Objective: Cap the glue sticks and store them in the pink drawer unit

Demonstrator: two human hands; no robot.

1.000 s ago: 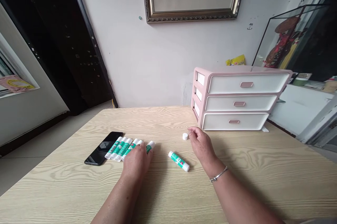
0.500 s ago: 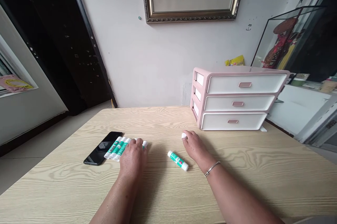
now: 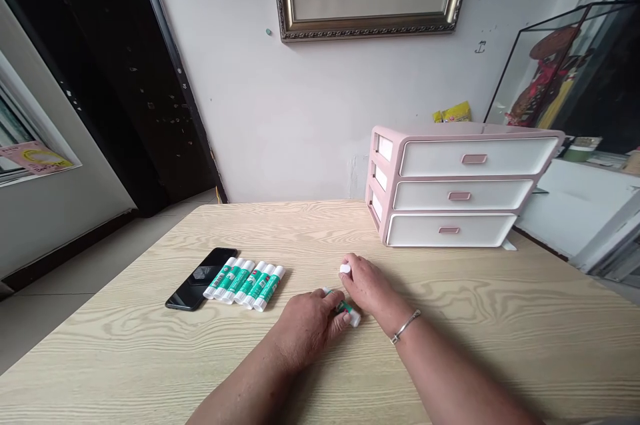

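One green-and-white tube, one white cap

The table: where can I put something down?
Bare wood: between the row of glue sticks and the drawer unit, toward the wall; and right of the right forearm. Crowded: the middle, where the left hand touches a loose glue stick and the right hand holds a white cap; and the left, with the phone beside the row.
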